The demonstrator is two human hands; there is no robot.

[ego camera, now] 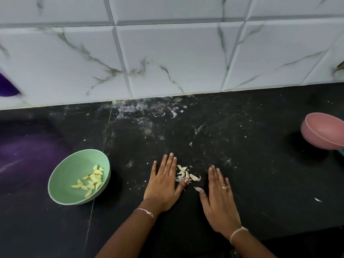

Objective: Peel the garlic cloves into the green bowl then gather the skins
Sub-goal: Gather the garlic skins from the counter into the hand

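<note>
A small heap of white garlic skins (186, 175) lies on the black counter (260, 174) between my two hands. My left hand (164, 181) rests flat on the counter just left of the heap, fingers straight, its thumb touching the skins. My right hand (219, 199) lies flat to the right of the heap, its thumb tip beside one loose skin (197, 189). The green bowl (63, 183) stands at the left and holds several peeled yellowish garlic cloves (92, 180).
A pink bowl (323, 131) sits at the right edge, with a bit of teal under it. Marble-look wall tiles (167, 58) close off the back. A purple object (7, 84) shows at the far left. A stray skin (318, 199) lies to the right.
</note>
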